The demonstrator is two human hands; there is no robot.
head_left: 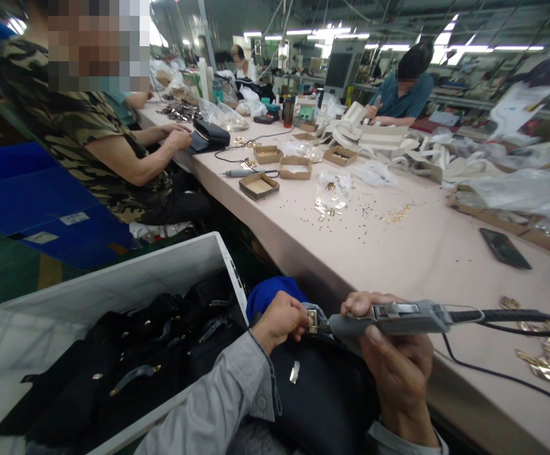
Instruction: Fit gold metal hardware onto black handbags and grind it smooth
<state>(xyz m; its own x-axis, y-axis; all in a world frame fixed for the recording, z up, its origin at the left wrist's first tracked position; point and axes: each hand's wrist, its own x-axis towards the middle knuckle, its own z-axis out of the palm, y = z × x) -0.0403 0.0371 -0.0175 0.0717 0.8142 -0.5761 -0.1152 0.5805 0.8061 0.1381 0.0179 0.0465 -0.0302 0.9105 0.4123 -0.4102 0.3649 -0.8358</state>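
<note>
My left hand point(280, 319) is pinched shut on a small gold metal clasp point(312, 320) at the top of a black bag point(324, 395) resting in my lap. My right hand point(395, 360) is wrapped round a grey electric screwdriver point(388, 318), held sideways with its tip against the clasp. The tool's black cable point(516, 315) loops off to the right across the table. A small silver fitting point(294, 371) shows on the bag's front.
A white bin point(113, 284) of black bags stands at my left. The long pink table point(398, 246) carries small cardboard boxes point(258, 185), gold hardware point(547, 366), scattered screws, a dark phone point(504, 248) and plastic bags. A person in camouflage sits at left; others work farther back.
</note>
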